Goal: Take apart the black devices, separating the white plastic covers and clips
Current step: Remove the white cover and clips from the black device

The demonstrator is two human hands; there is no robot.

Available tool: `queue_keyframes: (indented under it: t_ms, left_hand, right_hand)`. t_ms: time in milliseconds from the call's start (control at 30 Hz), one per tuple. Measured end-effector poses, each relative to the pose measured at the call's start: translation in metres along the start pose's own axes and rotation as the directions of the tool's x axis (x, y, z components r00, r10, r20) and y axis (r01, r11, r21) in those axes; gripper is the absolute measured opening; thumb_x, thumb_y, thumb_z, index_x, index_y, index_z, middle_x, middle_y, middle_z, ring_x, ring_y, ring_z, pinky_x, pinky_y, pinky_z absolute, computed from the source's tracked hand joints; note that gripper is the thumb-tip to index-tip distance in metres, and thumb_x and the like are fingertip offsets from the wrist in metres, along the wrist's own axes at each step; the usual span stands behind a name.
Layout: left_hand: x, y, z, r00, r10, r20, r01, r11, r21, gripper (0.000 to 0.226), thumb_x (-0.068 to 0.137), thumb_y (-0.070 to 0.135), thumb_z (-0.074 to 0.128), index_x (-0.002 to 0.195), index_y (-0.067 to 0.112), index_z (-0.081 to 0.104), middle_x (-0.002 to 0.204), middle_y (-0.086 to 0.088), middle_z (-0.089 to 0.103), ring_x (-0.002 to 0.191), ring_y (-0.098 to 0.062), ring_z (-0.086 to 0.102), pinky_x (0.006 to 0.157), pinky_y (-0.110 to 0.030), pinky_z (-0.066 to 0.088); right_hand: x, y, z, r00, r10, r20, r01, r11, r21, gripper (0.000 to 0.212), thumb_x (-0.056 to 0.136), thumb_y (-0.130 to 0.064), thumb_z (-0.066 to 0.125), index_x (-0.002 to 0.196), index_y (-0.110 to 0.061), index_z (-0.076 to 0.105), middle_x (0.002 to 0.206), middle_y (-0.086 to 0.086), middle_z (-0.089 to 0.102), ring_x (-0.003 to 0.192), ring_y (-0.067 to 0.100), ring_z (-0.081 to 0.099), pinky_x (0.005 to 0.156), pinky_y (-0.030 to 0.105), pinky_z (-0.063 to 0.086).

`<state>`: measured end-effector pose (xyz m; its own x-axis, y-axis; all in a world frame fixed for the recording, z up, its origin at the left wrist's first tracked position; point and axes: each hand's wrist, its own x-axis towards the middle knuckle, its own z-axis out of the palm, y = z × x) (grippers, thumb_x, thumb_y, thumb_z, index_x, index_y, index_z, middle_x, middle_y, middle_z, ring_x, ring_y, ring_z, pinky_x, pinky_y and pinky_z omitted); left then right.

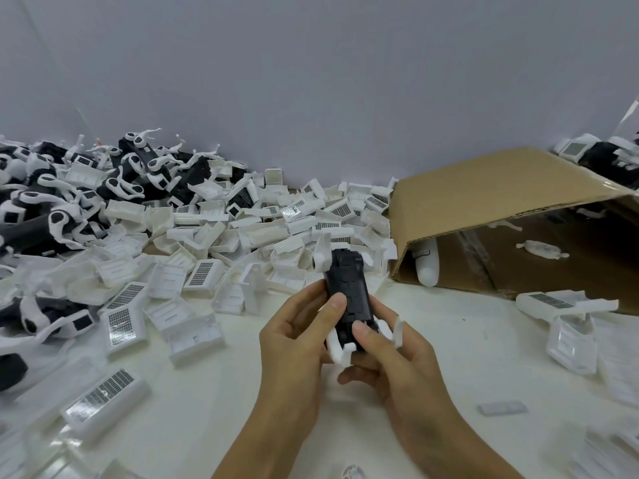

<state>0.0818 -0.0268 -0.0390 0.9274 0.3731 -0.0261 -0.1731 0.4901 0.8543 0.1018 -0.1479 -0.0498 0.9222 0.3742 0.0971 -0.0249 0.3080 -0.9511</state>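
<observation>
A black device stands nearly upright above the white table, held between both hands. My left hand grips its left side, thumb pressed on the black face. My right hand grips the lower end, thumb on the black body beside a white clip that sticks out at the bottom. Another white clip is still fixed at the device's top. A second white piece juts out by my right fingers.
A big heap of white plastic covers fills the table's left and middle. Black devices with white clips are piled at far left. An open cardboard box lies on its side at right, with more white covers in front of it.
</observation>
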Motion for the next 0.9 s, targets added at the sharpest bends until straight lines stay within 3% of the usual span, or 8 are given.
queue_keyframes:
  t_ms: [300, 500, 633, 800, 900]
  left_hand:
    - [0.0001, -0.0004, 0.0011, 1.0, 0.018, -0.01, -0.018, 1.0, 0.005, 0.052, 0.066, 0.026, 0.078, 0.116, 0.01, 0.073, 0.109, -0.015, 0.076, 0.103, -0.037, 0.072, 0.096, -0.056, 0.052]
    - [-0.0013, -0.0026, 0.0032, 0.999, 0.034, 0.025, -0.036, 0.997, 0.065, 0.045, 0.072, 0.024, 0.076, 0.116, 0.015, 0.073, 0.108, -0.011, 0.077, 0.098, -0.03, 0.075, 0.079, -0.049, 0.06]
    - [-0.0012, -0.004, 0.0021, 0.999, 0.033, 0.041, -0.035, 0.998, 0.06, 0.04, 0.075, 0.02, 0.075, 0.114, 0.016, 0.074, 0.107, -0.011, 0.077, 0.098, -0.03, 0.075, 0.076, -0.045, 0.062]
    - [0.0017, -0.0031, -0.0012, 1.0, 0.029, 0.005, -0.029, 0.999, 0.03, 0.042, 0.073, 0.022, 0.074, 0.115, 0.012, 0.074, 0.109, -0.014, 0.076, 0.103, -0.036, 0.072, 0.089, -0.049, 0.057]
    - [0.0005, -0.0028, 0.0008, 0.999, 0.044, 0.007, -0.045, 0.996, 0.071, 0.044, 0.074, 0.024, 0.074, 0.117, 0.014, 0.074, 0.109, -0.013, 0.076, 0.104, -0.035, 0.072, 0.095, -0.062, 0.053]
  right_hand:
    - [0.0006, 0.002, -0.0058, 0.998, -0.021, 0.063, 0.021, 1.0, 0.005, 0.052, 0.08, -0.009, 0.061, 0.12, -0.04, 0.07, 0.101, 0.012, 0.075, 0.079, 0.021, 0.072, 0.063, 0.028, 0.055]
    - [0.0012, 0.0031, -0.0077, 0.999, -0.041, 0.004, 0.041, 0.999, -0.019, 0.048, 0.081, -0.018, 0.06, 0.121, -0.043, 0.069, 0.1, 0.014, 0.075, 0.078, 0.023, 0.072, 0.059, 0.029, 0.054]
    - [0.0028, 0.0021, -0.008, 1.0, -0.019, 0.013, 0.019, 1.0, -0.005, 0.043, 0.082, -0.021, 0.064, 0.117, -0.045, 0.07, 0.098, 0.014, 0.076, 0.078, 0.024, 0.072, 0.057, 0.028, 0.054]
    - [0.0028, 0.003, -0.0074, 0.997, -0.03, 0.074, 0.032, 0.999, -0.027, 0.056, 0.08, -0.009, 0.059, 0.122, -0.044, 0.068, 0.096, 0.008, 0.075, 0.077, 0.019, 0.07, 0.059, 0.028, 0.053]
    - [0.0009, 0.0032, -0.0044, 0.998, -0.039, 0.05, 0.04, 0.999, -0.029, 0.055, 0.08, -0.011, 0.058, 0.123, -0.045, 0.068, 0.096, 0.009, 0.075, 0.077, 0.021, 0.071, 0.056, 0.027, 0.052]
